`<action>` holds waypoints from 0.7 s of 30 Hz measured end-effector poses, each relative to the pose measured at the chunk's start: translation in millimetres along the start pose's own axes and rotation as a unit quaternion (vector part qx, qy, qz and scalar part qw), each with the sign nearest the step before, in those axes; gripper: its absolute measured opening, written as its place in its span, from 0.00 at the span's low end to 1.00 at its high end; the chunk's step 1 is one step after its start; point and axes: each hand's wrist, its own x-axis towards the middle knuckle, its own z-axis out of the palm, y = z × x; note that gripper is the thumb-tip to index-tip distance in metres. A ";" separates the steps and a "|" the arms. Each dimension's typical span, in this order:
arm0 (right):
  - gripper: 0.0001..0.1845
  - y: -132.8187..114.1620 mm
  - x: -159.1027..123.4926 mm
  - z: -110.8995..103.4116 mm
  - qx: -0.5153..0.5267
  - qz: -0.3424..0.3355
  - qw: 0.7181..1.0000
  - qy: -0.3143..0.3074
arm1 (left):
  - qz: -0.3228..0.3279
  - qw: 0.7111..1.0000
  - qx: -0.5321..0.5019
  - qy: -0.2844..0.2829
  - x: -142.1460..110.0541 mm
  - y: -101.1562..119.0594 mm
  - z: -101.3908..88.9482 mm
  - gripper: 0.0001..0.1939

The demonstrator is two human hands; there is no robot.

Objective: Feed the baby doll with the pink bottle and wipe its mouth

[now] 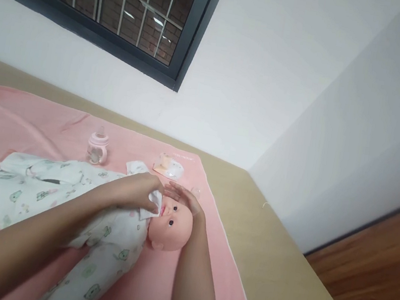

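A bald baby doll (175, 229) in white printed clothes lies on its back on a pink mat (150, 283), its head toward the right. My left hand (139, 191) is closed on a crumpled white tissue (155, 201) and presses it by the doll's mouth and chin. Around the far side of the doll's head curves my right hand (185, 198), fingers stretched out and resting against it. The palm is mostly hidden behind the head. Just beyond my hands lies a small clear and orange packet (169, 166), its contents unclear.
A pink-topped baby bottle (97, 147) with a handle stands on the mat behind the doll's body. A small clear item (196, 191) lies beyond my right hand. The mat covers a pale wooden surface (248, 227) bordered by white walls and a barred window (131, 4).
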 end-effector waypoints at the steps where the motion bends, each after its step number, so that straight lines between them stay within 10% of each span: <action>1: 0.17 -0.4 -1.2 1.1 0.000 -0.004 1.000 0.001 | -0.003 1.000 0.000 0.001 0.0 0.4 -0.5 0.06; 21: 0.23 1.6 2.2 -0.3 0.002 -0.025 1.000 0.004 | 0.032 0.997 0.002 0.071 5.4 -6.3 5.8 0.10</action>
